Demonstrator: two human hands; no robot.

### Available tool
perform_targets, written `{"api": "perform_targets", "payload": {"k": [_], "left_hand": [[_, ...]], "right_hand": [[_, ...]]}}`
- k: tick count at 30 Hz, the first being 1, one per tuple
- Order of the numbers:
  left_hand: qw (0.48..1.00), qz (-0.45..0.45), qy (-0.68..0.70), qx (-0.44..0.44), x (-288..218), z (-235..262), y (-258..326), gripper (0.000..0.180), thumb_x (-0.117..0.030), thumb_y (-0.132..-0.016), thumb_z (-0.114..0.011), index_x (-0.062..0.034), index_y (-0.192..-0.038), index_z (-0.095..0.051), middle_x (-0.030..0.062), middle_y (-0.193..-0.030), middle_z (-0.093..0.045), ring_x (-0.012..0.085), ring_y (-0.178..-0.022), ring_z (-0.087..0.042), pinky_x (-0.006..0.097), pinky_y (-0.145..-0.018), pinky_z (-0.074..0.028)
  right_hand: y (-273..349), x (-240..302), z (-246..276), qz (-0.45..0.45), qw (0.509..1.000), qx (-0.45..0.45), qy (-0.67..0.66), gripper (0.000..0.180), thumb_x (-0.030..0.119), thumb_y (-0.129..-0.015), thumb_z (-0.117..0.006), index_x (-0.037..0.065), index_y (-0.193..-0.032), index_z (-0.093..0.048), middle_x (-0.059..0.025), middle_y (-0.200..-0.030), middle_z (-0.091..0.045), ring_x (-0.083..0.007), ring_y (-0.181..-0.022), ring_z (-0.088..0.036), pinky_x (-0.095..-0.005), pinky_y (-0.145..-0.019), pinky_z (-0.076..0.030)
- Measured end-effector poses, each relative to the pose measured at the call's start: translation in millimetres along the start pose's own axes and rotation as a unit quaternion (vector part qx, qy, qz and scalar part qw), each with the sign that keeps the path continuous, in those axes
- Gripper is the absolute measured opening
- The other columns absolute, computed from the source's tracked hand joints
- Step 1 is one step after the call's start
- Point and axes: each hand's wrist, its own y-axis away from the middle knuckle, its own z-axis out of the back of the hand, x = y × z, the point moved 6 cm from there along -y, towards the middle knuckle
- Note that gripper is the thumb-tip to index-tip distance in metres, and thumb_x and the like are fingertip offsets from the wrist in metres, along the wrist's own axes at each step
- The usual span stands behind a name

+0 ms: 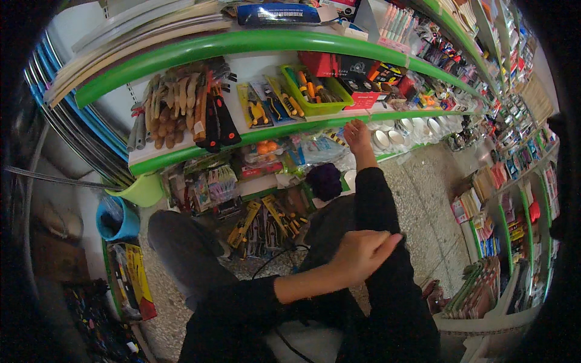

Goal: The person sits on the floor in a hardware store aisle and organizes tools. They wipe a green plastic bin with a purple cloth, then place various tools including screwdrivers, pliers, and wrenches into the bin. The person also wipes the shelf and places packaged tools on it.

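My right arm reaches forward in a black sleeve (378,196). At its end, my right hand (357,134) is beside the edge of the lower green-edged shelf (290,128), fingers curled in with nothing visible in them. My left hand (366,255) crosses over my right forearm. It is closed against the sleeve there, its fingertips partly hidden. Just beyond the right hand stand several round white cups (396,137). To its left a lime green basket (327,107) holds tools with orange and dark handles.
Wooden-handled tools (172,106) and packaged pliers (257,112) sit on the shelf. Below are more packaged tools (263,224) and a dark purple fluffy item (325,181). A blue bucket (116,218) stands at left. Speckled floor (423,206) runs toward shelves of goods (514,224) at right.
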Motion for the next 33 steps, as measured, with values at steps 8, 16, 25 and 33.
{"api": "perform_targets", "payload": {"k": [8, 16, 25, 33], "left_hand": [[0.99, -0.059, -0.108, -0.071, 17, 0, 20, 0.021, -0.011, -0.08, -0.058, 0.0004, -0.096, -0.052, 0.0147, -0.091, -0.054, 0.0318, -0.088, -0.054, 0.038, -0.079, -0.042], [0.942, 0.27, 0.159, -0.119, 56, -25, 17, 0.033, -0.028, -0.093, -0.043, 0.0008, -0.079, -0.05, 0.0046, -0.064, -0.044, 0.0131, -0.06, -0.04, 0.031, -0.057, -0.035], [0.922, 0.319, 0.208, -0.074, 33, -42, 56, 0.047, -0.033, -0.094, -0.041, -0.0027, -0.058, -0.041, -0.0027, -0.055, -0.028, 0.0069, -0.055, -0.029, 0.027, -0.048, -0.028], [0.995, 0.065, -0.054, 0.049, 9, -33, 28, 0.035, -0.034, -0.089, -0.048, -0.0033, -0.073, -0.052, 0.0095, -0.053, -0.048, 0.0268, -0.053, -0.052, 0.037, -0.053, -0.044]], "right_hand": [[7, 43, 79, 0.029, 0.973, -0.075, -0.216, 0.041, 0.034, -0.084, -0.045, 0.005, -0.114, -0.046, -0.007, -0.107, -0.054, -0.0207, -0.095, -0.053, -0.0326, -0.078, -0.045], [22, 1, 109, -0.014, 0.943, -0.196, -0.27, 0.039, 0.036, -0.084, -0.045, 0.005, -0.107, -0.048, -0.0063, -0.104, -0.055, -0.0194, -0.091, -0.055, -0.0332, -0.08, -0.044], [10, -21, 131, 0.003, 0.896, -0.162, 0.413, 0.031, 0.028, -0.079, -0.05, 0.001, -0.094, -0.056, -0.0123, -0.076, -0.06, -0.0232, -0.074, -0.061, -0.0313, -0.061, -0.05], [69, -69, -14, 0.29, 0.355, 0.103, 0.883, 0.029, 0.023, -0.078, -0.052, 0.004, -0.099, -0.057, -0.012, -0.096, -0.059, -0.0281, -0.091, -0.056, -0.0412, -0.072, -0.046]]}}
